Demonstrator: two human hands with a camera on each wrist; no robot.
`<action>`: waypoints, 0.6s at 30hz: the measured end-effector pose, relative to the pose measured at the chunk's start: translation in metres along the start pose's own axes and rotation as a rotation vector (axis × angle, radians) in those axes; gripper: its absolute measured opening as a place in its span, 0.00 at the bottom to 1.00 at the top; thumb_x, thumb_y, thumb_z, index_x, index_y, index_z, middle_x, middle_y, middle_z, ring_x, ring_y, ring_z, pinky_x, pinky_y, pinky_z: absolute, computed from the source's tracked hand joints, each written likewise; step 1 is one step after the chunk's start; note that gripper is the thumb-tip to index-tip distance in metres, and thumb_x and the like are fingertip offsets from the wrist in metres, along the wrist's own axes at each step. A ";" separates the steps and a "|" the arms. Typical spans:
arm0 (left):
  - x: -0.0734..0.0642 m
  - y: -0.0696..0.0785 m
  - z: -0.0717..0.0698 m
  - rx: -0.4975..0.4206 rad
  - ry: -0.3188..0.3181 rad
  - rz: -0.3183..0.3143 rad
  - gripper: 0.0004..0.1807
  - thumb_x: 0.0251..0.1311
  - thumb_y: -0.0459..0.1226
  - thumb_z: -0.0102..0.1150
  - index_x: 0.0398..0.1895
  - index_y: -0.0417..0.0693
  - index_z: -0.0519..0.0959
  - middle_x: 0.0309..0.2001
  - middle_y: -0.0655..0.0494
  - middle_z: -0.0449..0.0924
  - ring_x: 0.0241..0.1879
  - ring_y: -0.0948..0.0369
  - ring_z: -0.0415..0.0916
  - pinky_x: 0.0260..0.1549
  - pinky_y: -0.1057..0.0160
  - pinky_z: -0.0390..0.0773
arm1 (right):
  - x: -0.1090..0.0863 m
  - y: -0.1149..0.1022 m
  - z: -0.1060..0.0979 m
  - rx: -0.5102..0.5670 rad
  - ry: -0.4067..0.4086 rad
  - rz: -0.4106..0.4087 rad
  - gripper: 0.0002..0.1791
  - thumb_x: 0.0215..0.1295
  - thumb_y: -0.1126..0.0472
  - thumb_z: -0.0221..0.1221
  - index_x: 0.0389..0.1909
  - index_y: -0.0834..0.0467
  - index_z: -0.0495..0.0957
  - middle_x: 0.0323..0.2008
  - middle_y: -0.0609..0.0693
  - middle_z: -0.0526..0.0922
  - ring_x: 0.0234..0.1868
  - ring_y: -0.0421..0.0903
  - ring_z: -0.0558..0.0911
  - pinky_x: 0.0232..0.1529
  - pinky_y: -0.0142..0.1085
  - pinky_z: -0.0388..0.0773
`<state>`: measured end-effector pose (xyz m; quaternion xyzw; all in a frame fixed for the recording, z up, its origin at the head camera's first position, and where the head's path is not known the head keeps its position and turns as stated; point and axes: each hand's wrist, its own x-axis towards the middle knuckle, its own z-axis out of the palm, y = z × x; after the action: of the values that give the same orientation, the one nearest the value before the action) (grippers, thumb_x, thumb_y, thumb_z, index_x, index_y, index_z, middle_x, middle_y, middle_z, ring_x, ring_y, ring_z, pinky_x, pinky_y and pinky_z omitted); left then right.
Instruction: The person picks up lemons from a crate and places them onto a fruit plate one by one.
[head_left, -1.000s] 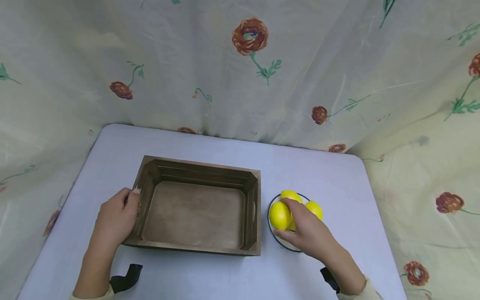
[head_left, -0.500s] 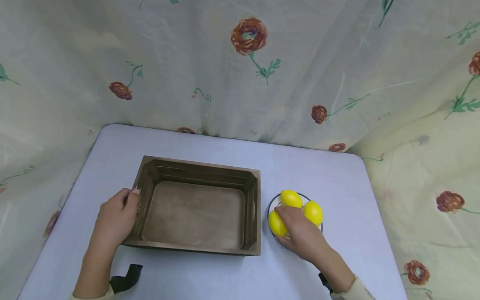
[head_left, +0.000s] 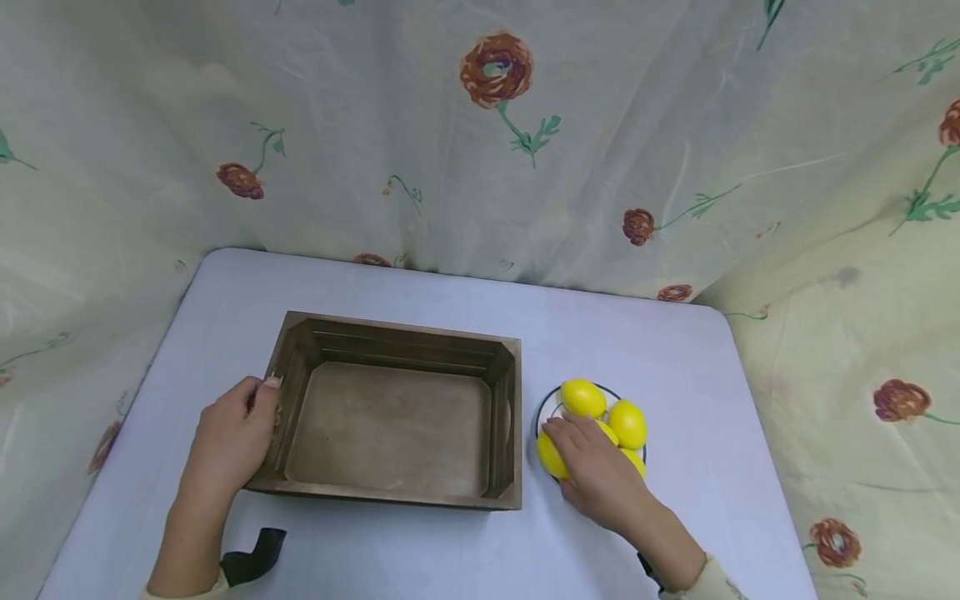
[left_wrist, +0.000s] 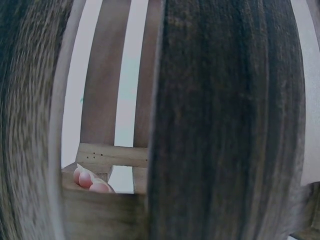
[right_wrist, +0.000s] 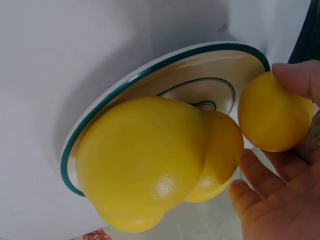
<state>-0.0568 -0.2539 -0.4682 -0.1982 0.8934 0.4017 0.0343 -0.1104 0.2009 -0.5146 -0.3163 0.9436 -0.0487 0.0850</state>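
Observation:
My left hand (head_left: 232, 433) grips the left end wall of a brown wooden crate (head_left: 405, 327). In the left wrist view its fingertips (left_wrist: 86, 179) show past the crate's slats (left_wrist: 210, 120). At the right, my right hand (head_left: 603, 477) holds a yellow lemon (head_left: 550, 456) at the near left of a plate (head_left: 551, 405). The right wrist view shows the thumb on one side of that lemon (right_wrist: 274, 112) and fingers on the other. Several more lemons, such as one at the back (head_left: 582, 397) and one at the right (head_left: 627, 423), lie on the plate, partly behind my hand.
A white cloth (head_left: 600, 337) covers the table. The crate's bare floor (head_left: 390, 433) shows, with the plate just to its right. Flower-printed curtains (head_left: 337, 183) hang behind and on both sides. A black strap (head_left: 255, 558) shows by the left wrist.
My right hand has shifted slightly toward the near left with the lemon, uncovering more of the other lemons. The left hand and crate have stayed put.

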 end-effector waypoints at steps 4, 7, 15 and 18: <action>0.000 0.001 0.001 -0.003 -0.005 -0.002 0.27 0.82 0.53 0.35 0.39 0.41 0.76 0.26 0.50 0.76 0.26 0.53 0.71 0.24 0.55 0.68 | -0.004 0.000 0.001 -0.023 0.004 -0.022 0.45 0.44 0.71 0.78 0.68 0.61 0.72 0.65 0.56 0.78 0.74 0.58 0.69 0.73 0.52 0.63; 0.001 0.003 0.000 -0.011 0.000 -0.002 0.27 0.82 0.53 0.35 0.38 0.42 0.76 0.26 0.50 0.76 0.25 0.53 0.71 0.23 0.55 0.69 | -0.007 0.000 0.002 -0.040 0.014 -0.050 0.45 0.44 0.69 0.79 0.68 0.61 0.73 0.64 0.56 0.78 0.74 0.58 0.68 0.73 0.53 0.62; 0.000 0.004 0.000 -0.010 0.004 -0.016 0.28 0.81 0.54 0.34 0.39 0.41 0.76 0.27 0.49 0.77 0.25 0.53 0.71 0.22 0.56 0.69 | -0.012 -0.002 0.001 -0.050 0.035 -0.100 0.41 0.45 0.61 0.83 0.62 0.62 0.77 0.62 0.56 0.79 0.72 0.59 0.70 0.74 0.54 0.60; -0.001 0.003 0.000 -0.015 0.003 -0.021 0.28 0.81 0.54 0.34 0.39 0.41 0.76 0.28 0.48 0.77 0.25 0.53 0.71 0.22 0.55 0.69 | -0.014 -0.002 0.001 -0.050 0.040 -0.105 0.40 0.45 0.60 0.83 0.61 0.61 0.78 0.61 0.56 0.80 0.72 0.58 0.71 0.74 0.54 0.61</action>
<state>-0.0571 -0.2514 -0.4660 -0.2084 0.8883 0.4078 0.0354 -0.0978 0.2075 -0.5135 -0.3662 0.9282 -0.0356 0.0552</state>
